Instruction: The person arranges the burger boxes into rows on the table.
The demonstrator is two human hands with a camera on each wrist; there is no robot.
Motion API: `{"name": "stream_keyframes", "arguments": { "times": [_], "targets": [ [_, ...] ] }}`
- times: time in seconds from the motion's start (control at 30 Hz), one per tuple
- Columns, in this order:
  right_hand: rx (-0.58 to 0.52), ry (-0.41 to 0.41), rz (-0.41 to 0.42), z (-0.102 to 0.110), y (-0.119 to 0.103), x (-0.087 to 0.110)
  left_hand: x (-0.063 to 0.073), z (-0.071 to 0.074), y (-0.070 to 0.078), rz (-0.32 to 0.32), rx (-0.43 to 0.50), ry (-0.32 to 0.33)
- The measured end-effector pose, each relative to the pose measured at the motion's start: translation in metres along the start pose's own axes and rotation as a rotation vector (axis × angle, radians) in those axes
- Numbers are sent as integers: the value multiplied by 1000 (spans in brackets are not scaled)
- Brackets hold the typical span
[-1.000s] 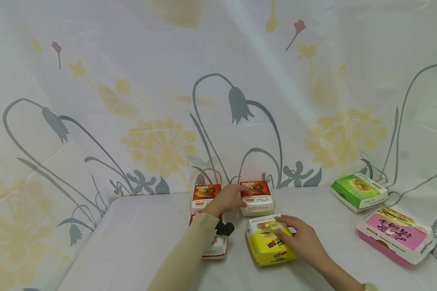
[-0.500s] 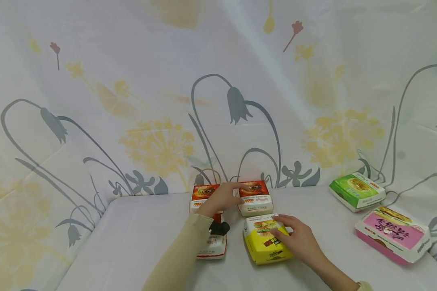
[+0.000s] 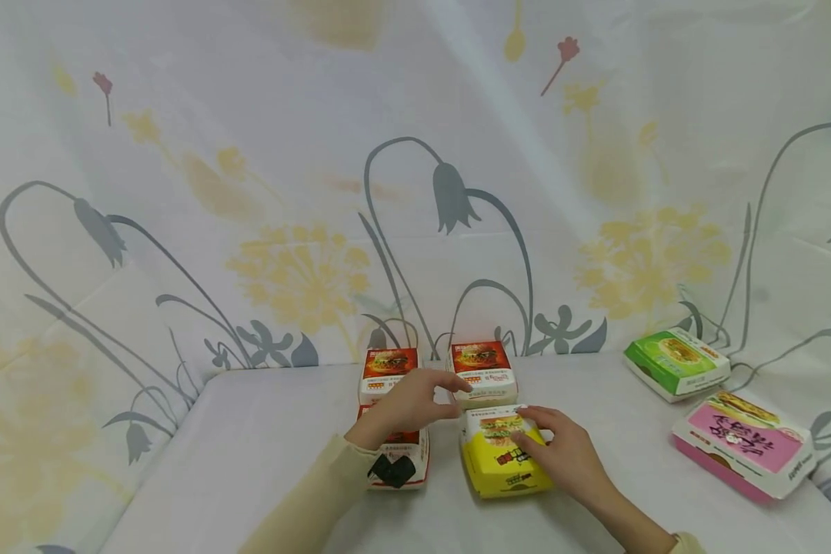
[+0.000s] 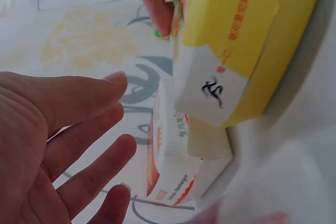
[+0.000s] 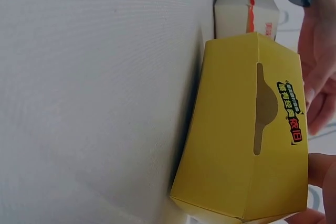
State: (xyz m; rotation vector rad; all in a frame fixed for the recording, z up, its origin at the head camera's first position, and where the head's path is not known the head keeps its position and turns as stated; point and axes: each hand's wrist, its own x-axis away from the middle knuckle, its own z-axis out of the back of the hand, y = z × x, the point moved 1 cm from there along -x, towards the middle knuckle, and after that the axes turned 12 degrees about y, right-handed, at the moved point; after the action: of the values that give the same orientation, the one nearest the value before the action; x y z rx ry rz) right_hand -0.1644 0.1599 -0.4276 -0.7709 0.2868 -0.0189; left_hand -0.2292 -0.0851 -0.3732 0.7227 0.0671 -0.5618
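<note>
A yellow and white burger box point(image 3: 502, 465) sits at the front middle of the table. My right hand point(image 3: 571, 454) rests on its top right side, thumb and fingers lying on the lid rather than wrapped round the box. My left hand point(image 3: 415, 404) hovers to the left, holding nothing; its fingers are apart and loosely bent in the left wrist view. Behind the yellow box stands a red and white burger box point(image 3: 482, 373), close to my left fingertips. Two similar boxes stand to the left, a back one point(image 3: 388, 365) and a front one point(image 3: 415, 454), both partly covered by my left hand and wrist.
At the right are a green burger box point(image 3: 679, 362) and, nearer, a pink one point(image 3: 744, 446). A white cloth covers the table point(image 3: 249, 462). A flower-printed curtain point(image 3: 305, 192) hangs behind the table's back edge.
My left hand has drawn back from the rear red and white box, toward me and slightly left, uncovering more of its lid. My right hand stays on the yellow box.
</note>
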Motion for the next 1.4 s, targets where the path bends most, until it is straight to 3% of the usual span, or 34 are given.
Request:
{"name": "stream_keyframes", "arguments": {
  "times": [0.27, 0.47, 0.67, 0.97, 1.27, 1.4],
  "targets": [
    [-6, -9, -27, -4, -4, -1, 27, -1, 6, 5, 39, -22],
    [0, -9, -28, -6, -9, -1, 39, -10, 10, -34, 58, -27],
    [16, -5, 1, -5, -10, -2, 41, -21, 15, -70, 61, -17],
    [12, -17, -14, -5, -10, -2, 41, -32, 21, -75, -76, 34],
    [-15, -19, 22, -2, -7, -3, 42, -35, 27, -65, -202, 9],
    [-47, -14, 74, 3, -4, -7, 42, -33, 26, -66, -213, -6]
  ]
}}
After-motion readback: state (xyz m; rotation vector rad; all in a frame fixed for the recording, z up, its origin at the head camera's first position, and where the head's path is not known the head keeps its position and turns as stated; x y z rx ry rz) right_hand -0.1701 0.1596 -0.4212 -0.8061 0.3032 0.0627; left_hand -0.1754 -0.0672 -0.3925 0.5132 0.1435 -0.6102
